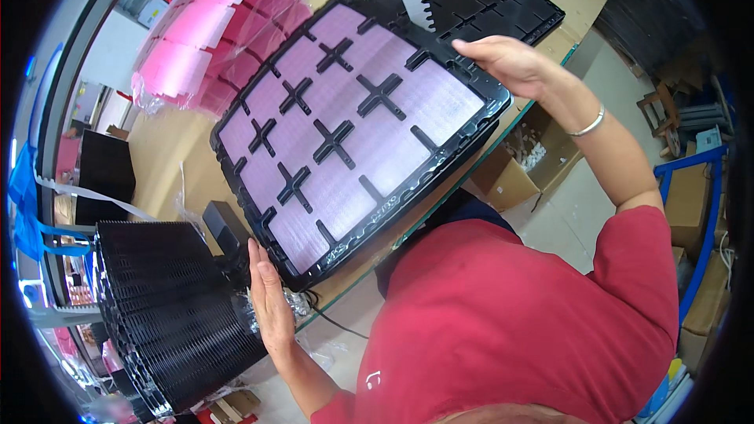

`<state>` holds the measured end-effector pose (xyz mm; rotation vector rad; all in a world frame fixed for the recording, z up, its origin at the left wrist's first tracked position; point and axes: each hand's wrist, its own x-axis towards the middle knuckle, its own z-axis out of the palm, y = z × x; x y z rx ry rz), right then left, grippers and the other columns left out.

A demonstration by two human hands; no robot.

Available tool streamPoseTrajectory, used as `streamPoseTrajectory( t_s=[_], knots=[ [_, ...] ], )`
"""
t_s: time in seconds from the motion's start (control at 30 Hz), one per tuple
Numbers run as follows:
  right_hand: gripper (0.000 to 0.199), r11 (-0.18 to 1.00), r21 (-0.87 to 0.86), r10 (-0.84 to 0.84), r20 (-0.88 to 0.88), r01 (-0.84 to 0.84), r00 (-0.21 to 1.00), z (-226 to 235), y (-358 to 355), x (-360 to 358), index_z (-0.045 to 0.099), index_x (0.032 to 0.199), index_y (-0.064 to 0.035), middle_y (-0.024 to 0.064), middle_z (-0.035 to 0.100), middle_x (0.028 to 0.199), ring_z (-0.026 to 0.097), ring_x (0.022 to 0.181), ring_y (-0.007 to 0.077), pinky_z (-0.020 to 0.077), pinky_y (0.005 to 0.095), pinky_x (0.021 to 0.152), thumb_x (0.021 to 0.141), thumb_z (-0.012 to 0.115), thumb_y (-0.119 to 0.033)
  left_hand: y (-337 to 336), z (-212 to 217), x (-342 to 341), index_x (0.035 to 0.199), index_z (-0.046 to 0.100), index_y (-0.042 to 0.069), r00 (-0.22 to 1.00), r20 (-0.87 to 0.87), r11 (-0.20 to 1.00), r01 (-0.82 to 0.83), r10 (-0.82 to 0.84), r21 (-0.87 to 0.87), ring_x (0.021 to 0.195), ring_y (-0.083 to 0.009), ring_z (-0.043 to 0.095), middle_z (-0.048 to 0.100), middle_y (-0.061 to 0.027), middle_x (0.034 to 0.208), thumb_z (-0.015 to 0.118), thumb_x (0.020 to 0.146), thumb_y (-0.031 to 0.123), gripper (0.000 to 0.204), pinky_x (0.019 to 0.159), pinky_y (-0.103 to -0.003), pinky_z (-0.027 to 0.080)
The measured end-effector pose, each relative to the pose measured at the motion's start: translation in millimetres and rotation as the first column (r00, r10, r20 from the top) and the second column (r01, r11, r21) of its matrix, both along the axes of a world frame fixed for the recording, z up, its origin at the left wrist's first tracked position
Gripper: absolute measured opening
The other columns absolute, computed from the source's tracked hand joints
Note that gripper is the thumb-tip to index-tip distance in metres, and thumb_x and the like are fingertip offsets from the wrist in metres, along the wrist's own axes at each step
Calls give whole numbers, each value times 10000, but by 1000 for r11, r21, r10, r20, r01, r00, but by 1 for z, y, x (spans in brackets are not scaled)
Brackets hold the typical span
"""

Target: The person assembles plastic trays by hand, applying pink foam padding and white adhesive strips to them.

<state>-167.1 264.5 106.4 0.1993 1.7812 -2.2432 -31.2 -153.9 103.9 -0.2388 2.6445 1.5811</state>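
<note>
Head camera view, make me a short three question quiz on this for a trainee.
1. True or false: the black tray in the hands holds pale pink pads.
2. Which hand grips the tray's far edge? A. left hand B. right hand
3. Fill in: the stack of black trays stands by the ___ hand.

Key: 1 true; 2 B; 3 left.
</note>
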Motion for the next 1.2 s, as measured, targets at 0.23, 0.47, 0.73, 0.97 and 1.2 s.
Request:
streamPoseTrajectory(
  t_s=[0.23,0.47,0.73,0.97,1.2],
  knots=[
    [246,995,-69,-89,-319,71,944,39,5,-29,649,1007,1,29,675,850,649,659,62,566,202,586,936,593,-227,5,5,6,1477,250,38,987,-118,992,-102,110,74,1388,-263,297,326,-155,1498,234,996,549,702,1142,-398,170],
    [344,680,-224,-705,-463,698,538,127,155,14,552,1271,7,136,603,1216,603,1098,179,489,289,956,948,519,-109,3,7,20,1471,272,46,939,-265,975,-200,219,97,1396,-287,281,316,-161,1499,272,1005,514,661,1130,-425,184],
    [320,-51,491,48,-869,870,493,138,147,41,644,1167,-43,100,678,1081,618,1012,170,471,314,900,986,491,-257,14,6,6,1440,341,31,972,-214,990,-68,93,120,1357,-306,350,320,-147,1497,347,1013,441,593,1103,-417,276],
    [108,-394,556,679,-362,732,639,-61,72,-61,534,767,-114,49,594,563,636,526,216,490,334,475,861,569,-153,14,-8,9,1388,425,13,958,-269,989,-66,101,134,1343,-294,373,321,-149,1496,427,1003,384,535,1084,-406,325],
    [67,-270,745,676,-304,610,671,-70,22,-67,567,739,-34,143,611,562,657,559,290,521,364,523,793,536,-55,-5,-6,25,1336,485,-10,943,-248,974,-201,220,101,1307,-288,423,354,-163,1474,437,1006,352,493,1065,-386,354]
  ],
)
